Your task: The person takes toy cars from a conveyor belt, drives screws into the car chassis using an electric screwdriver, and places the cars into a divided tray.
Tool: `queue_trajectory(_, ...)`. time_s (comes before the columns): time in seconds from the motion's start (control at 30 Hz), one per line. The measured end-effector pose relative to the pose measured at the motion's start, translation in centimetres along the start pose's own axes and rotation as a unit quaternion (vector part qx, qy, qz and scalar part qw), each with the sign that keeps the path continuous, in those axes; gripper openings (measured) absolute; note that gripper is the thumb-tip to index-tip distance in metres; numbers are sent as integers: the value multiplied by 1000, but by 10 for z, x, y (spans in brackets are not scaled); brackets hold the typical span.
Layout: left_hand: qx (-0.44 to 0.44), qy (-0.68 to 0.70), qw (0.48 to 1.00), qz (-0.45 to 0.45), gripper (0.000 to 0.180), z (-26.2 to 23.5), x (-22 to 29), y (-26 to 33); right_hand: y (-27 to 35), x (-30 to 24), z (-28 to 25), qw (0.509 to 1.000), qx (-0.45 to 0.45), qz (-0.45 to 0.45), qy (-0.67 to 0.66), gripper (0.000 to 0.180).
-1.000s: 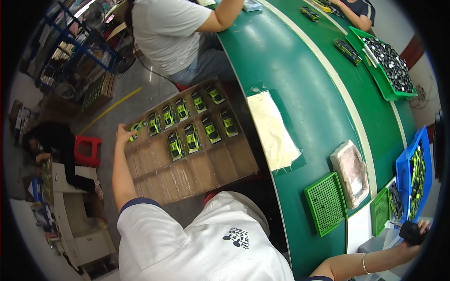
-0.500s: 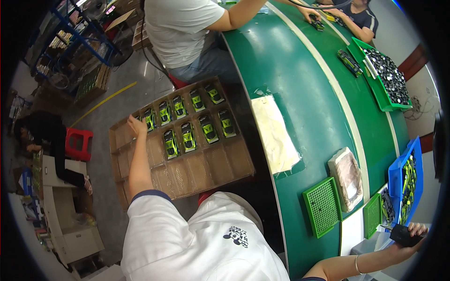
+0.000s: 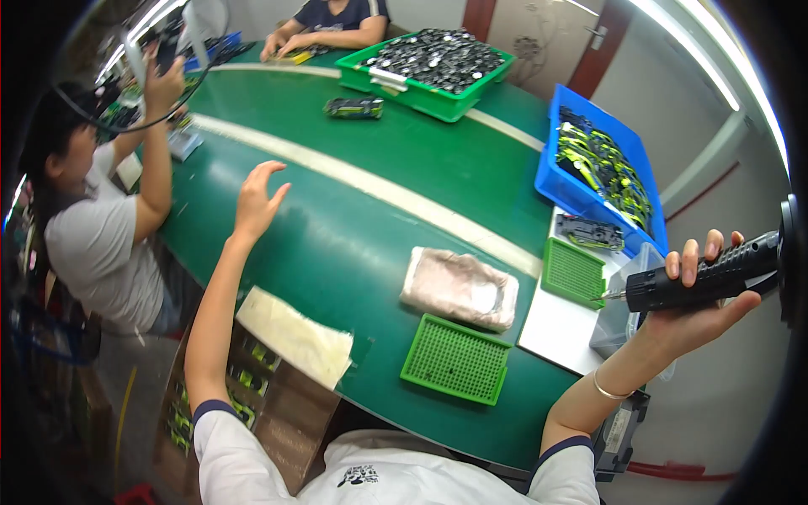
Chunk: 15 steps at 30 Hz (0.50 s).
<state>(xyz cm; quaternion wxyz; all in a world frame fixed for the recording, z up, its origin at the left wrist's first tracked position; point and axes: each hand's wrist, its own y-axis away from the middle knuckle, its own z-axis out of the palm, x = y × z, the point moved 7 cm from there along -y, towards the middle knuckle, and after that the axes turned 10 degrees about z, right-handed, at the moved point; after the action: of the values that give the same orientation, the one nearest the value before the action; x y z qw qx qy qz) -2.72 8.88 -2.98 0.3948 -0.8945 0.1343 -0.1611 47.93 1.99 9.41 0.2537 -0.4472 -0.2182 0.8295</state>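
My left hand [image 3: 255, 204] is held over the green table, empty, with thumb and fingers apart. My right hand [image 3: 683, 328] is wrapped round a black electric screwdriver [image 3: 661, 289] at the right. The screwdriver's bit points left, beside a small green perforated tray [image 3: 572, 271] on a white board [image 3: 560, 335]. A dark toy car chassis [image 3: 589, 231] lies just beyond that tray. Another green perforated tray [image 3: 454, 360] sits near the table's front edge, next to a brownish pad in a clear wrapper [image 3: 461, 288]. Farther off, one toy car body [image 3: 353, 108] lies on the table.
A blue bin [image 3: 547, 172] of yellow-green and black parts stands at the right, a green bin [image 3: 358, 77] of small black parts at the back. Below my left arm is a divided cardboard box [image 3: 290, 412] with toy cars. A co-worker [image 3: 105, 244] sits left, another [image 3: 341, 25] across.
My left hand has left the cardboard box and now hovers over the table. My view has swung right and up. The screwdriver stays in my right hand.
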Motion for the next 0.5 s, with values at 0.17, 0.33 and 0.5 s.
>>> queue_trajectory(0.17,-116,-136,984,3,42,78,-55,10,19,0,9,1000,-17,16,-2,69)
queue_trajectory(0.33,-206,-213,952,-72,47,97,-101,39,36,-19,16,999,-2,32,23,68)
queue_trajectory(0.5,-253,-225,929,-152,45,90,-133,39,38,-26,31,998,-54,30,17,65)
